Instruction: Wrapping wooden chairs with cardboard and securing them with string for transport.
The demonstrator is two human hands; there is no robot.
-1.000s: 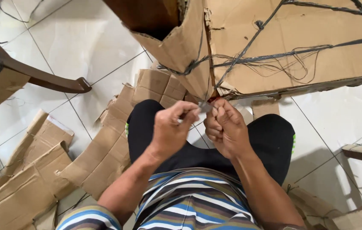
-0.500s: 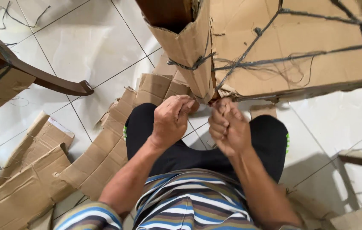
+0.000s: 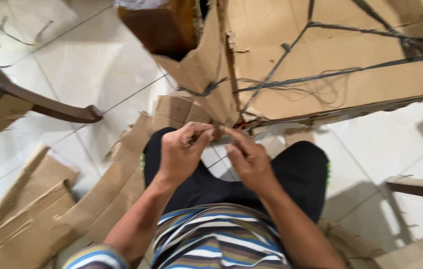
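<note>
— Why is that cardboard-wrapped piece (image 3: 321,65) sitting so close over the lap?

— It looks tipped toward the person so the lowest corner of the wrapping comes within reach. The dark twine (image 3: 291,55) criss-crosses the cardboard and gathers near that corner, just above the knees, and that is where both hands meet.

— What are the hands doing?

— The left hand (image 3: 179,154) is curled nearly closed, thumb and forefinger pinched on something thin at the corner; I judge it is a strand of the twine, but the blur keeps me from being sure. The right hand (image 3: 248,159) is looser, its fingers stretched forward and touching the same spot, fingertips almost against the left ones. I can't tell whether it grips anything.

— And all round?

— Torn cardboard scraps (image 3: 47,199) lie on the tiled floor (image 3: 87,60) toward its left edge, beside a curved wooden chair leg (image 3: 47,104). Dark wood (image 3: 161,25) shows where the wrapping has opened at the top. The person sits in black shorts (image 3: 296,174) and a striped shirt (image 3: 221,239).
</note>
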